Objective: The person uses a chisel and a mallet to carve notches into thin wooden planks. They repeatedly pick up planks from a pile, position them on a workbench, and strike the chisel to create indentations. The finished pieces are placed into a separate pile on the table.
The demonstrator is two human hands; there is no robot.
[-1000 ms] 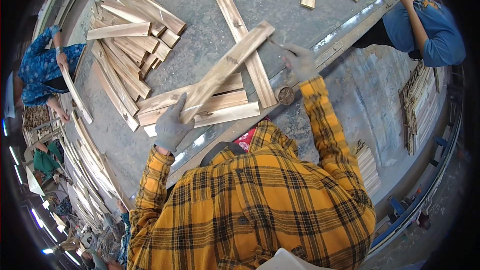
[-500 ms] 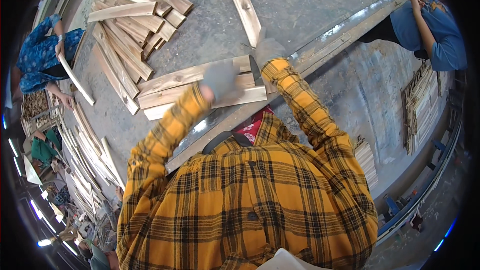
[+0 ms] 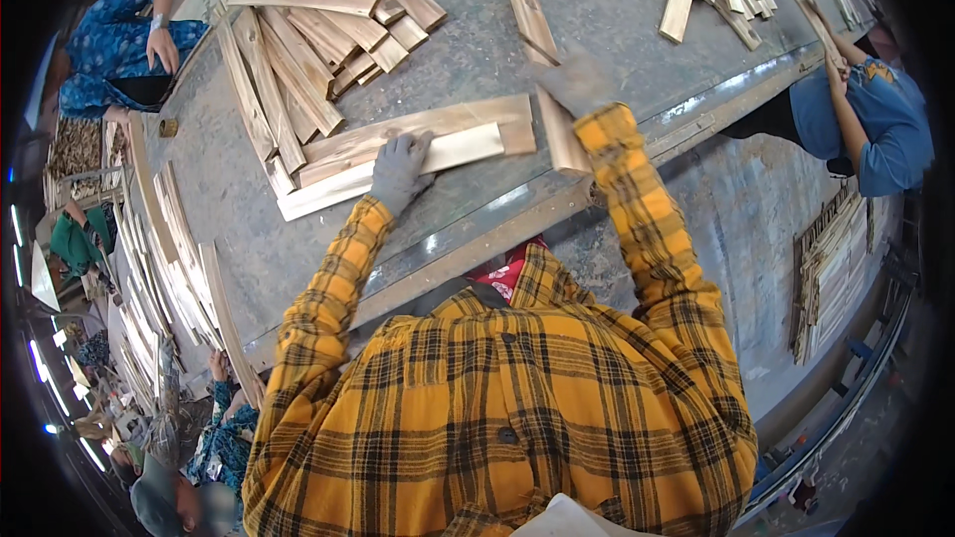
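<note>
1. On my head feed, the left hand (image 3: 400, 179), in a grey glove, lies across the middle of the pale board (image 3: 468, 145), my landmark, which rests at a slant on the desk (image 3: 468, 65).
2. I read this hand's fingers as clamped on the pale board: the tips reach over its far side, the thumb sits at its near side.
3. Just beyond the pale board, and partly covered by it, I see a wider brown board (image 3: 487, 115), whose right end reaches farther right.
4. The right hand (image 3: 575, 85), also in a grey glove, is right of the pale board and a little beyond it. It is blurred, so I cannot tell whether its fingers are apart, together or gripping.
5. Right of the pale board, a lengthwise piece (image 3: 562, 139) shows on the near side of that hand and another stretch of wood (image 3: 525, 10) on its far side; I cannot tell whether they are one board.
6. Beyond the pale board, toward the left, I have a loose pile (image 3: 338, 0) of boards crossing at several angles.
7. Well right of the pale board, I see a co-worker in a blue shirt (image 3: 856, 129).
</note>
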